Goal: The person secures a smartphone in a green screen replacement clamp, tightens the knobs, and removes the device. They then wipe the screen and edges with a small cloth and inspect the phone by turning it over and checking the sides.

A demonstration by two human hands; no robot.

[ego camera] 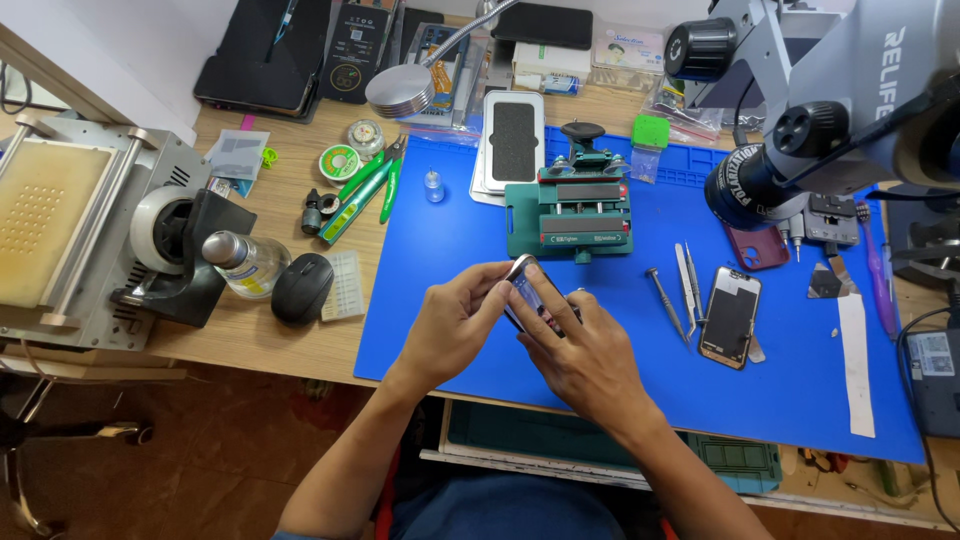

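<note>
Both my hands hold a small dark phone (532, 292) tilted up over the blue work mat (450, 310). My left hand (455, 325) grips its left edge with the thumb on top. My right hand (580, 355) wraps the lower right side, fingers pressed on the phone's face. Much of the phone is hidden by my fingers.
A green clamp fixture (570, 215) stands behind the hands. Another phone (730, 315) lies face up to the right beside tweezers and a screwdriver (665, 300). A microscope (800, 110) hangs over the right. Left of the mat lie a black mouse (302, 287), a bottle (245, 262) and green cutters (365, 190).
</note>
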